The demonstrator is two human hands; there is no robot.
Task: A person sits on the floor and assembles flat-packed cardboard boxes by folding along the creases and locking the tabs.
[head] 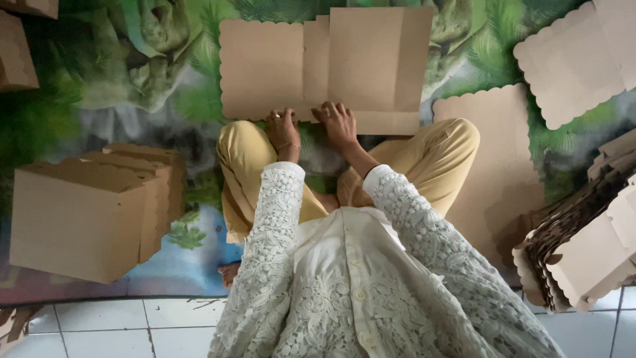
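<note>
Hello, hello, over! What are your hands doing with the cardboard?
Left hand and right hand flat on near edge of cardboard sheet, open. Sheet lies flat on mat. Folded boxes aside; nothing blocking.

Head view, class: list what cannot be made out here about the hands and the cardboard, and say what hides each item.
- Palms of the left hand and right hand: turned down on the flat cardboard sheet.
- Sheet's near edge: behind the hands and knees.
- Stack of scalloped blanks: cut by the right edge.
- Folded boxes: the front box hides the count.
</note>
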